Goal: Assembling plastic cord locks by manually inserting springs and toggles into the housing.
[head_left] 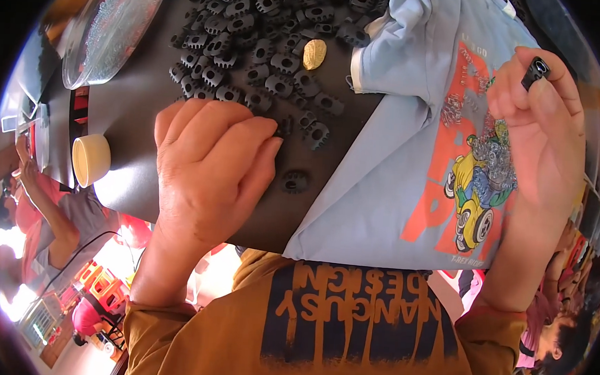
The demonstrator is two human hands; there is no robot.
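Between the thumb and index finger of my right hand [540, 132], a small black hair-clip half [536, 72] is pinched, raised over the light blue T-shirt [375, 171]. My left hand [213, 162] is closed over the dark table at the near edge of a pile of black hair-clip halves [253, 42]. Its fingers curl inward, so whatever they hold is hidden. One loose black clip half [295, 182] lies just right of that hand. Thin metal springs [498, 164] lie heaped on the shirt's printed front, next to my right wrist.
A clear round tub [82, 74] of metal springs stands at the far left of the dark table [129, 138]. Nearer lies a pale yellow cup-like ring [91, 159]. A gold nugget-shaped lump [314, 54] sits among the clips. Other people are at both sides.
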